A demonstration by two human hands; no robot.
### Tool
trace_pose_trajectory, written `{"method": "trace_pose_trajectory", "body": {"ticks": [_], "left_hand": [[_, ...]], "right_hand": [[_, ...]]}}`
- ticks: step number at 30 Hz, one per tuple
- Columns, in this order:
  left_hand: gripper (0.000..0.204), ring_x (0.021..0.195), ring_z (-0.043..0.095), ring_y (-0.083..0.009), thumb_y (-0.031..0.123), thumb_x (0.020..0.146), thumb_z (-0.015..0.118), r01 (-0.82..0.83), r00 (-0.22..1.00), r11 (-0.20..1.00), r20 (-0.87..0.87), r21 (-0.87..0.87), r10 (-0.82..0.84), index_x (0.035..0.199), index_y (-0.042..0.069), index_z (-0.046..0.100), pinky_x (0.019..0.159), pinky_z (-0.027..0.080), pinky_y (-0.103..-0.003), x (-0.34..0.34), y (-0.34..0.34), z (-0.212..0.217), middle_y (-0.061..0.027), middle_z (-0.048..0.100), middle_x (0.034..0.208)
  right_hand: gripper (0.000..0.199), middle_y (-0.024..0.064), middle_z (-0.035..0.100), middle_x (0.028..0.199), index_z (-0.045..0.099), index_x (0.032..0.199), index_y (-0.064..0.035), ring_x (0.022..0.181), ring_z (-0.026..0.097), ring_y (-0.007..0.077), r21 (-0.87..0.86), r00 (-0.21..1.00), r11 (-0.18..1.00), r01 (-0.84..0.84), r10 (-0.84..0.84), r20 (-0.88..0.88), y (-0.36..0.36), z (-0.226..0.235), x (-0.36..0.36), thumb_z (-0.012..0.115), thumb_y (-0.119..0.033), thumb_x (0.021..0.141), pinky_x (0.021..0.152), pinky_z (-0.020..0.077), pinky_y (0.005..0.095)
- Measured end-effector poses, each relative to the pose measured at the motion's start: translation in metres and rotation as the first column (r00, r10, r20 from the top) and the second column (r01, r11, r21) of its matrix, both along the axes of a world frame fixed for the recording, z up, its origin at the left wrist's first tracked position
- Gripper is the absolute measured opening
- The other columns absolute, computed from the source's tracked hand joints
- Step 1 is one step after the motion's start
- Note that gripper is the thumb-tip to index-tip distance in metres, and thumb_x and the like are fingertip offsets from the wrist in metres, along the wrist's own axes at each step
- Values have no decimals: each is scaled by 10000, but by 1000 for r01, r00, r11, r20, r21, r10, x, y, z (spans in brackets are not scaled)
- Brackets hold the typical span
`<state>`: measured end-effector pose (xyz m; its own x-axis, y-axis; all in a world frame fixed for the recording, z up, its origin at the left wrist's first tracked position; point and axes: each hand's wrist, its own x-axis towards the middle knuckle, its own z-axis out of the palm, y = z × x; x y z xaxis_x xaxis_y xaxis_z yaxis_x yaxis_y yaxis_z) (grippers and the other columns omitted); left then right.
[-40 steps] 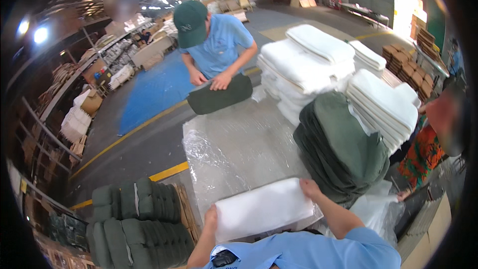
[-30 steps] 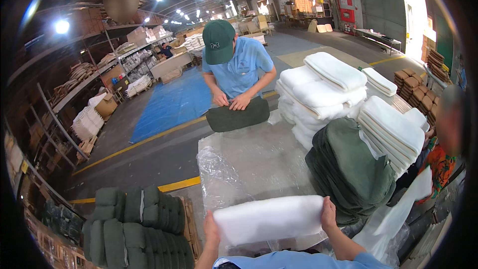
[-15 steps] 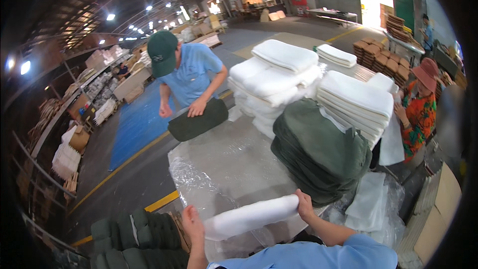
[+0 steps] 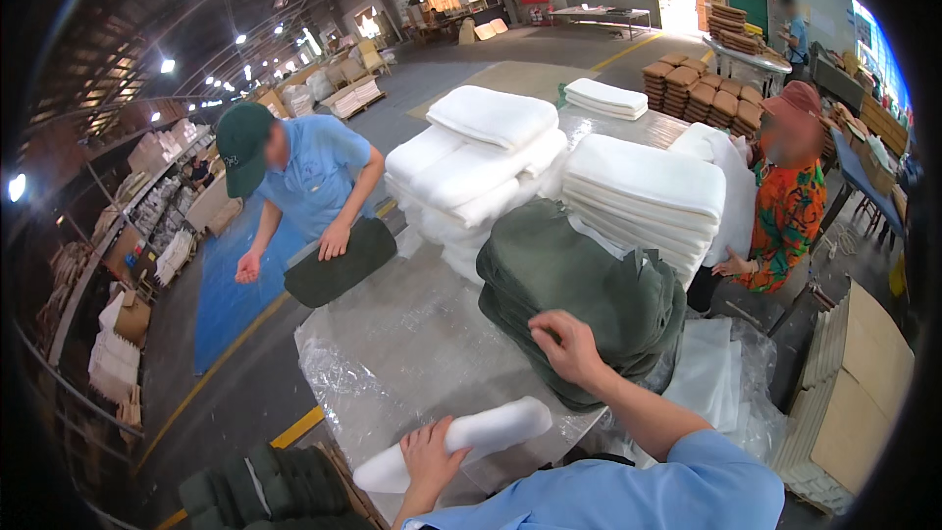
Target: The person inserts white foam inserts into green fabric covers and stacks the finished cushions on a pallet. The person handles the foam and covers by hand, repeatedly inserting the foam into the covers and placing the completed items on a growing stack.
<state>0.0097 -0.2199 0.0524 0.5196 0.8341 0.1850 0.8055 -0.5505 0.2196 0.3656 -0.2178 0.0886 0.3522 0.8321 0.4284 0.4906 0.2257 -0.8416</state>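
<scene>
A piece of white padding (image 4: 505, 428), folded or rolled into a long strip, lies along the near edge of the plastic-covered table (image 4: 392, 353). My left hand (image 4: 429, 456) wraps over its middle, thumb on one side and fingers on the other. Above the near side of a tall stack of dark green fabric pieces (image 4: 579, 265), my right hand (image 4: 569, 344) is raised with loosely bent fingers and holds nothing visible. Whether its fingertips touch the fabric is hard to tell.
Stacks of white padding (image 4: 491, 152) stand behind the green fabric. Across the table, a co-worker in a cap (image 4: 319, 172) rests a hand on a dark green roll (image 4: 339, 260). Another person (image 4: 790, 206) stands at right. Green bundles (image 4: 265, 486) lie lower left; flat cardboard (image 4: 854, 373) lower right.
My right hand has let go of the white padding and moved up to the green stack. My left hand has shifted onto the padding's middle. The view has turned right.
</scene>
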Motion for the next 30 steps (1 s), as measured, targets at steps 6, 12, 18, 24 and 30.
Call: {"method": "trace_pose_trajectory", "body": {"ticks": [6, 12, 18, 24, 30], "left_hand": [[720, 1192, 593, -296, 473, 741, 873, 13, 1000, 1000, 0, -1, -13, 1370, 196, 658, 1080, 344, -502, 10, 0, -3, -95, 687, 1245], [744, 1194, 588, -310, 437, 743, 884, 4, 999, 1000, -47, -28, -5, 1399, 194, 628, 1088, 341, -518, 3, -10, -2, -100, 683, 1243], [674, 1124, 659, -361, 390, 781, 872, 98, 966, 971, -214, -219, -146, 1364, 170, 615, 996, 464, -505, -3, -2, 17, -125, 699, 1217], [552, 988, 726, -390, 402, 801, 859, 129, 947, 937, -239, -324, -213, 1226, 137, 625, 833, 568, -516, -2, 3, 17, -142, 744, 1089], [502, 926, 735, -374, 393, 798, 853, 188, 961, 946, -151, -264, -233, 1163, 132, 628, 786, 576, -509, -8, 9, 8, -147, 752, 998]], "right_hand": [[826, 225, 400, 1625, 449, 1568, -99, 1532, 329, 430, -332, 890, 897, 290, -125, 439, 54, -10, 46, 790, -416, 885, 1227, 268, 607], [863, 246, 304, 1689, 346, 1633, -71, 1573, 257, 446, -420, 845, 855, 305, -40, 533, 62, -43, 36, 715, -447, 950, 1258, 214, 620], [712, 246, 342, 1671, 373, 1623, -87, 1568, 277, 442, -384, 847, 872, 304, -63, 528, 64, -48, 39, 578, -442, 1041, 1255, 226, 616], [614, 229, 367, 1661, 407, 1599, -88, 1556, 307, 433, -342, 830, 876, 340, -108, 548, 65, -54, 32, 487, -424, 1091, 1242, 260, 618], [524, 180, 437, 1633, 475, 1566, -123, 1533, 367, 400, -319, 887, 899, 299, -138, 442, 65, -52, 35, 460, -379, 1109, 1230, 279, 626]]}}
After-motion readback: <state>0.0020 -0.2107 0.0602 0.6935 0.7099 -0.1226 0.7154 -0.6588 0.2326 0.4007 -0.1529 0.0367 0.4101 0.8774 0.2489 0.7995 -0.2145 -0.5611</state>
